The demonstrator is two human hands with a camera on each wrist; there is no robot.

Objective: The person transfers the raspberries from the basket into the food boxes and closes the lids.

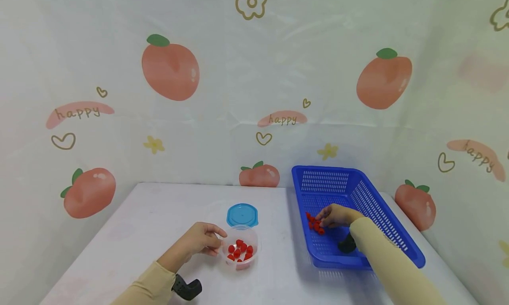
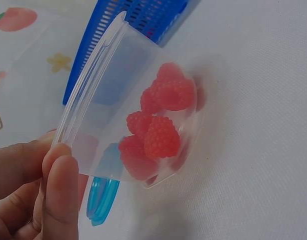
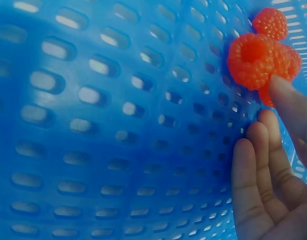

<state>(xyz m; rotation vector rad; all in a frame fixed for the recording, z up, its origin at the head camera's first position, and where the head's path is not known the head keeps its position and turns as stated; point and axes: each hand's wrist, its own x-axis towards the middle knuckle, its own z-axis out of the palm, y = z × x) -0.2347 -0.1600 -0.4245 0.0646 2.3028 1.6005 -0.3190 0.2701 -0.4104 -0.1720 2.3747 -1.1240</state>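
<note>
A creased white backdrop sheet (image 1: 222, 75), printed with coral-red fruits (image 1: 171, 72), yellow flowers (image 1: 154, 144) and the word "happy" (image 1: 283, 119), is spread behind and beside a flat white table (image 1: 147, 225), evenly lit.

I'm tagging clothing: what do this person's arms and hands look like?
The left sleeve and right sleeve are long and pale beige, with a curved black device beside the left and a black piece beside the right. The left hand and right hand are gloveless.

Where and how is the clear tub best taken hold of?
The clear tub is probably best pinched at its rim from the left, where the left hand holds it: it stands upright, its thin rim above the red berries.
</note>
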